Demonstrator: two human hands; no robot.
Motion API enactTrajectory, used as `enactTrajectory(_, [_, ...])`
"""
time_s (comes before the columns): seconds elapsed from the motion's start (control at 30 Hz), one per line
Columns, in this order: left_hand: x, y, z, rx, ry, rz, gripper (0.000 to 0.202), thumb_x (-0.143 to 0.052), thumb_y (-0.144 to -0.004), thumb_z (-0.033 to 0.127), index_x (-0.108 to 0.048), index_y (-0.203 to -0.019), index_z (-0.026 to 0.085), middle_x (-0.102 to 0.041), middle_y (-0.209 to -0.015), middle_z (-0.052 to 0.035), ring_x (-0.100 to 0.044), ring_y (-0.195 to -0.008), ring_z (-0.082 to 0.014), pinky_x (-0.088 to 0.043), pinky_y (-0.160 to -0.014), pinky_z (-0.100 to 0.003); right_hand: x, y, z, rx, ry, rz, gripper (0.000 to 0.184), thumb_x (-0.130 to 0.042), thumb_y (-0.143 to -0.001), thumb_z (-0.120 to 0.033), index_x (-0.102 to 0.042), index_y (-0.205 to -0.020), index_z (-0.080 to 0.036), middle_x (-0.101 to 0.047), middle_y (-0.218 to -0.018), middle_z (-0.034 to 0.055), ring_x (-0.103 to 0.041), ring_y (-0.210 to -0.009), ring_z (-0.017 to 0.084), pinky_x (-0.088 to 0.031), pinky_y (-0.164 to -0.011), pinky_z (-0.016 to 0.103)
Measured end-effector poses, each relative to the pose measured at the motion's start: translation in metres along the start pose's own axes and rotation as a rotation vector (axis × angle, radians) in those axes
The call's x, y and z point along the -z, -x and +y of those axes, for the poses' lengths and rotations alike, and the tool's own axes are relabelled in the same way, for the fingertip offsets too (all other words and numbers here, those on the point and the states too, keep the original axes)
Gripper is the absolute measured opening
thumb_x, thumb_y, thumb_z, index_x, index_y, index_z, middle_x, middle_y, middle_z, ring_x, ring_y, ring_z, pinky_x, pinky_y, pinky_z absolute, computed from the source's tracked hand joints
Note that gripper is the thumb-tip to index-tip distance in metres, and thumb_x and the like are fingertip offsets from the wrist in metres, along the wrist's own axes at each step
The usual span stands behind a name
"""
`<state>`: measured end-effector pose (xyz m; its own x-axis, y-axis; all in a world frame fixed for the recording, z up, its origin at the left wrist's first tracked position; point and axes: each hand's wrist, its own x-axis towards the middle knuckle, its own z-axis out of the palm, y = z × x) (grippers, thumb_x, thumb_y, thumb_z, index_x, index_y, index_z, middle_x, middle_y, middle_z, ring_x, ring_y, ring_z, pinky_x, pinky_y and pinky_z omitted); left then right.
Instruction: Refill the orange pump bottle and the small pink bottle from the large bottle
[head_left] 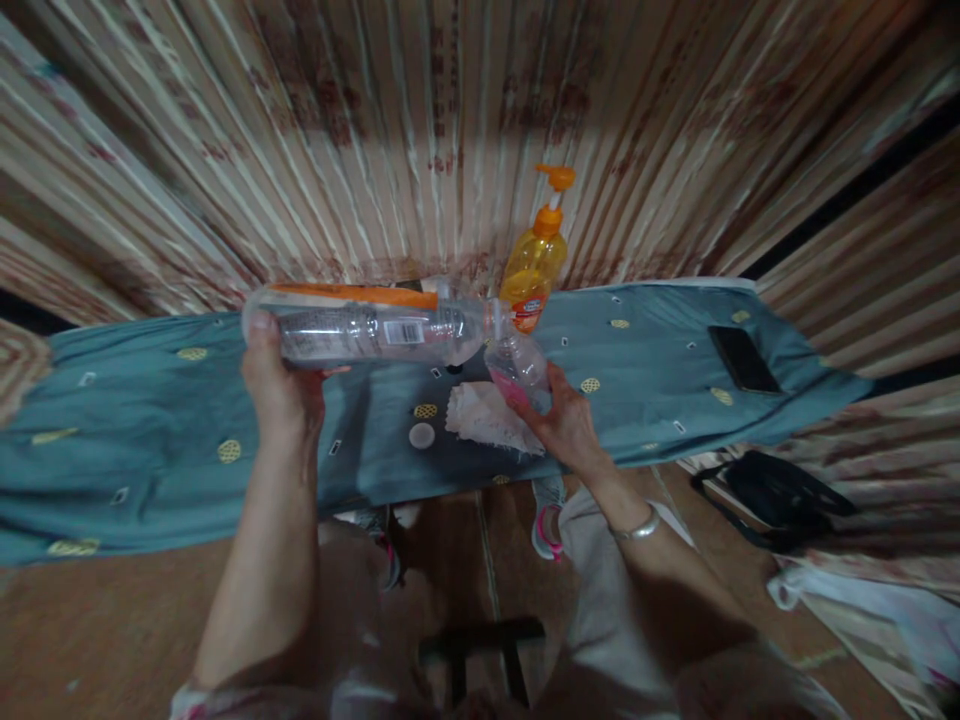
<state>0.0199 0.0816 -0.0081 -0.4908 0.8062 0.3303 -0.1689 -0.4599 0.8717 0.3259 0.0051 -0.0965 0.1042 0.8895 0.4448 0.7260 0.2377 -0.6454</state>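
My left hand is wrapped round the base of a large clear plastic bottle with an orange-edged label. The bottle lies on its side in the air, its neck pointing right. That neck meets the mouth of a smaller clear bottle with a pink part, which my right hand grips, tilted. Whether liquid passes between them I cannot tell. Below the small bottle a whitish cloth lies on the table, with a round white cap to its left.
An orange pump bottle of yellow liquid stands at the table's back edge, by the patterned curtain. On the right of the teal tablecloth lies a black phone. A black bag is at the lower right.
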Motion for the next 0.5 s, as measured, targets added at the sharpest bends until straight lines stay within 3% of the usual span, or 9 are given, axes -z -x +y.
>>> enactTrajectory(0.17, [-0.001,0.002,-0.006,0.019,0.016,-0.012,0.073,-0.076,-0.061,0.084,-0.066,-0.093,0.019,-0.061,-0.094,-0.0051,-0.066,-0.082,-0.0208,-0.066,-0.064,-0.039,0.001,0.000,-0.001,-0.030,-0.003,-0.005,0.071,-0.066,-0.092,-0.068,-0.060,-0.139,-0.015,-0.080,-0.120,0.0214,-0.078,-0.106,0.037,-0.065,-0.092,0.055])
enactTrajectory(0.5, [-0.002,0.014,-0.005,0.095,0.092,-0.011,0.074,-0.085,-0.056,0.082,-0.073,-0.094,0.020,-0.066,-0.093,-0.0042,-0.066,-0.075,-0.0169,-0.066,-0.060,-0.032,0.008,0.001,-0.006,-0.038,-0.012,-0.038,0.067,-0.069,-0.092,-0.063,-0.060,-0.139,-0.016,-0.081,-0.120,0.0187,-0.079,-0.105,0.037,-0.066,-0.091,0.053])
